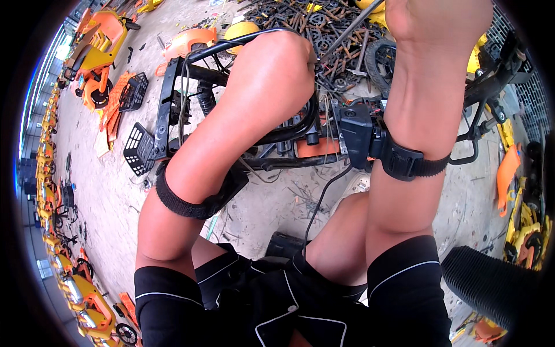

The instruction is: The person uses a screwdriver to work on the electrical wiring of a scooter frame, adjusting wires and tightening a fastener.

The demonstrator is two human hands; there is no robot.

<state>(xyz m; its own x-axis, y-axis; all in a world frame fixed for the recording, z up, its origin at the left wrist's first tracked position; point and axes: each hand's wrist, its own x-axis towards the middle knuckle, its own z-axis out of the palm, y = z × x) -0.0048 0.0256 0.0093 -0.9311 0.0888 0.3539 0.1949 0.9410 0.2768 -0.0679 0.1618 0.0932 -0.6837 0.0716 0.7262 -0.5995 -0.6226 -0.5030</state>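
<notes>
A black metal vehicle frame [254, 163] with a shock absorber and cables lies before me. My left hand [277, 61] is closed in a fist over the frame's upper tube, its back toward me. A thin grey metal rod [350, 36] slants from the far side of that fist up toward the top edge. It appears to be gripped there, though the fingers are hidden. My right hand [436, 20] is raised at the top right; only its heel and wrist show, and its fingers lie beyond the edge. Both forearms wear black straps, the right with a black box [355, 130].
Beyond the frame lies a heap of rusty metal parts [324, 34] with a wheel [380, 61]. Black plastic baskets [139, 147] and orange panels sit on the left. Yellow vehicles [95, 52] line the far left. A black ribbed object [485, 283] stands close on my right.
</notes>
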